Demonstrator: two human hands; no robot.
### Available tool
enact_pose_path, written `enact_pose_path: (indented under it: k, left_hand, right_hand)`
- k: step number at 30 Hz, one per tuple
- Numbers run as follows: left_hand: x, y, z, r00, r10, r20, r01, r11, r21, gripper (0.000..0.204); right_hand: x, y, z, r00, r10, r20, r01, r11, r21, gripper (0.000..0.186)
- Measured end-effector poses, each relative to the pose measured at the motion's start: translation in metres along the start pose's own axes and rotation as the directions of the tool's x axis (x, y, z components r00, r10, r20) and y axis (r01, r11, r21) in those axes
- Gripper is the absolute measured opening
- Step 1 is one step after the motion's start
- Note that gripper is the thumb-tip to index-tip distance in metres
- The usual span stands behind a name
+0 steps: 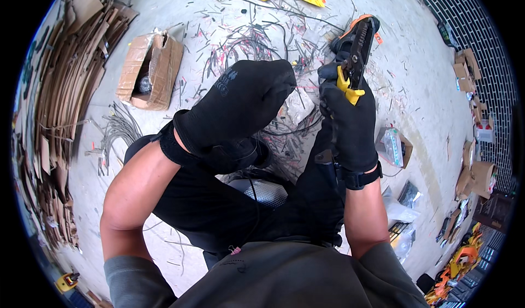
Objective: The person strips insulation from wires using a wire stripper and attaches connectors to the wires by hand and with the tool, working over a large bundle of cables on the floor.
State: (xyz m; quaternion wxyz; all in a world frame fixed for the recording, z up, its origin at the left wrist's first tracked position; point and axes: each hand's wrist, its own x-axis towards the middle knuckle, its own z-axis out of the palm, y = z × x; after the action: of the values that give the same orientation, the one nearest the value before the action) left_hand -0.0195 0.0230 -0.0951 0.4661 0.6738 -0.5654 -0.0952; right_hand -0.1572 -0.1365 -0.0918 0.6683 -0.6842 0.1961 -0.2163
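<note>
Head view: wire stripper (356, 51) upright, jaws away.

Wire scraps (257, 40) crowd floor ahead; bare concrete (421, 89) right open.

Two gloved hands, left hand (240, 103) and right hand (350, 125). One wire stripper (356, 51) at upper right. One open carton (150, 70) at upper left. One small box (395, 147) at right. Wire scraps (257, 40) on the floor: too many to count.

Both gloved hands are raised, left hand (240, 103) fisted, right hand (350, 122) with fingers clenched.
</note>
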Motion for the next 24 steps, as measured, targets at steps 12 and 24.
enact_pose_path:
  k: [12, 24]
  left_hand:
    - [0.012, 0.008, -0.009, 0.864, -0.436, 0.25, 0.503, 0.731, -0.461, 0.022]
    - [0.006, 0.002, -0.014, 0.85, -0.423, 0.315, 0.527, 0.705, -0.474, 0.037]
  right_hand:
    - [0.003, -0.017, -0.005, 0.996, -0.007, 0.087, 0.013, 0.998, -0.063, 0.019]
    - [0.003, -0.018, -0.018, 0.994, -0.079, 0.082, 0.088, 0.99, -0.113, 0.022]
